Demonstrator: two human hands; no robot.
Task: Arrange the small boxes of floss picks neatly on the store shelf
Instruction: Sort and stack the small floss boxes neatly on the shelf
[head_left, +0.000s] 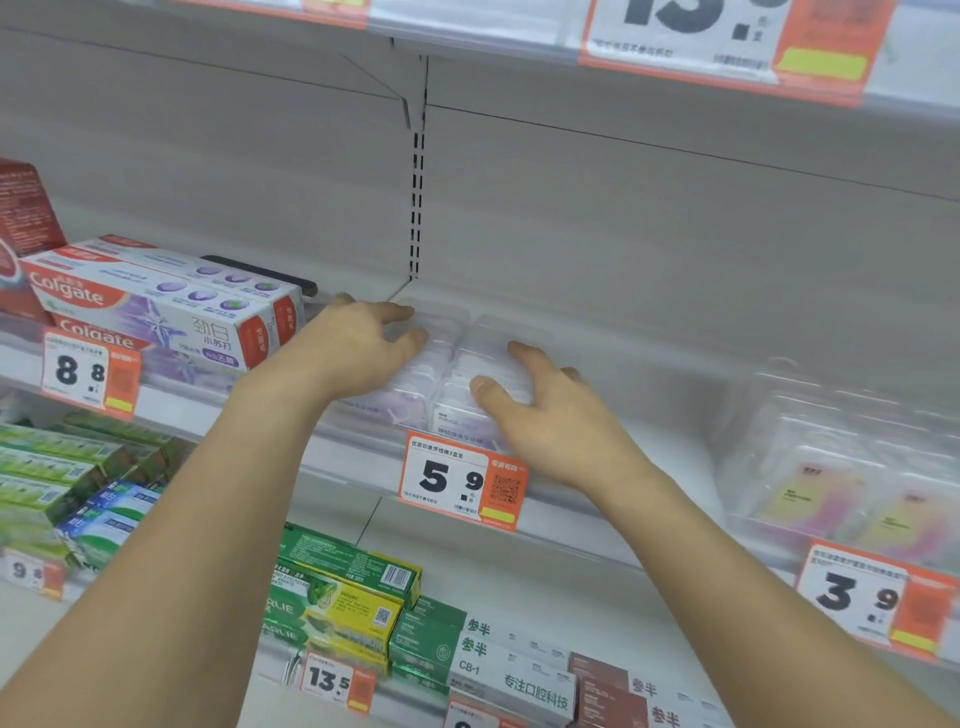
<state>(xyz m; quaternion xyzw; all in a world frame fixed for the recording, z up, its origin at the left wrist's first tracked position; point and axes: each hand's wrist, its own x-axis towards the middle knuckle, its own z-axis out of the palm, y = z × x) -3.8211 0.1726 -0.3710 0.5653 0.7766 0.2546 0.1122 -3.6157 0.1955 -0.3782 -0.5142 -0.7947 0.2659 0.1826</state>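
Observation:
Two rows of small clear floss pick boxes (457, 358) with pale purple labels lie side by side on the white middle shelf (649, 374), behind the 5.9 price tag (462, 480). My left hand (363, 348) rests on top of the left row, fingers spread and lightly bent over the boxes. My right hand (540, 410) lies over the right row, its thumb against the front box and its fingers stretched along the right side. Neither hand lifts a box. The front boxes are partly hidden by my hands.
Colgate toothpaste cartons (166, 306) are stacked just left of the floss boxes. Clear packs with pink and yellow cards (852, 467) sit at the right of the shelf. Green and white toothpaste boxes (353, 597) fill the shelf below. An upper shelf edge (519, 36) overhangs.

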